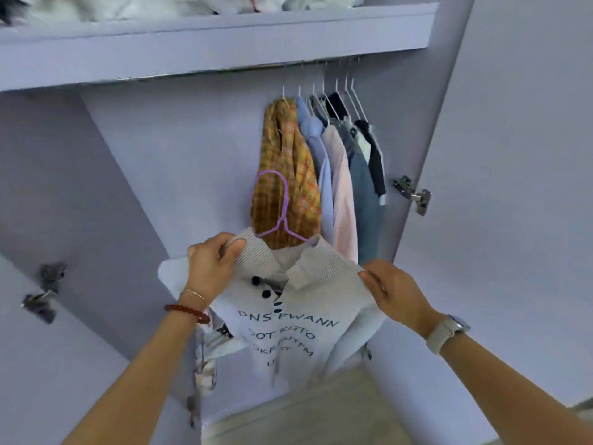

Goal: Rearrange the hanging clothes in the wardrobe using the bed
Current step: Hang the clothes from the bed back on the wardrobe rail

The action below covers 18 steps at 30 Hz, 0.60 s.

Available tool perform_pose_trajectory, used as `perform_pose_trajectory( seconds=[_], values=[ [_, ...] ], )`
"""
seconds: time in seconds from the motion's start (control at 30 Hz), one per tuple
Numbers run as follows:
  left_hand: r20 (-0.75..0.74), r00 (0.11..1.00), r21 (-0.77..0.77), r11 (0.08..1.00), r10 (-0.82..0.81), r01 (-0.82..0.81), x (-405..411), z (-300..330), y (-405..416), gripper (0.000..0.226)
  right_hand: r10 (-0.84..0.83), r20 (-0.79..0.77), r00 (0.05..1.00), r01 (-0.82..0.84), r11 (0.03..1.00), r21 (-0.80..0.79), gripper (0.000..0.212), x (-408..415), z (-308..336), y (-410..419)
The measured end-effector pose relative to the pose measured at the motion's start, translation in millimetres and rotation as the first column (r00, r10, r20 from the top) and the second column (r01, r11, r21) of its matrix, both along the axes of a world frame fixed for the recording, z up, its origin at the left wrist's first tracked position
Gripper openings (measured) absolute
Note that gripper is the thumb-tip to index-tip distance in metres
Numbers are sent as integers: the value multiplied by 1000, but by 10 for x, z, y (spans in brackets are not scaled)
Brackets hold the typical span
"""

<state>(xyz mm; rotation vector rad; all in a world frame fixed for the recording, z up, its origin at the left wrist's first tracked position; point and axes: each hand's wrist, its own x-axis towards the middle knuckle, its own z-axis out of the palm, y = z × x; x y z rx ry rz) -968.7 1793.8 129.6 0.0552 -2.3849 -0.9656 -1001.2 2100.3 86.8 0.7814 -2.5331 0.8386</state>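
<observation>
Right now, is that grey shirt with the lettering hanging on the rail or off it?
Off it. The grey shirt sits on a purple hanger whose hook is free, below the rail.

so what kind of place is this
Most likely a bedroom wardrobe: a rail under a shelf carries hung clothes, door hinges show, and both hands hold a grey shirt on a purple hanger.
</observation>
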Motion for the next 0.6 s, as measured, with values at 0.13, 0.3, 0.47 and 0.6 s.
perform_pose_trajectory(
  seconds=[0.13,0.3,0.47,0.6],
  values=[
    [-35,970,-57,968,241,-243,-362,253,-204,58,98,-158,983,-102,995,-14,40,-543,314,-368],
    [24,840,-147,833,543,-534,-731,412,-246,23,97,-292,952,-120,991,-62,27,-960,535,-746],
    [-348,823,-228,811,449,-538,-891,792,-109,39,62,-104,993,-79,983,-164,40,-1240,624,-1061],
    [-576,765,-354,755,289,-552,-1001,1172,-46,44,46,136,990,1,945,-327,26,-1461,883,-1327]
  ],
)
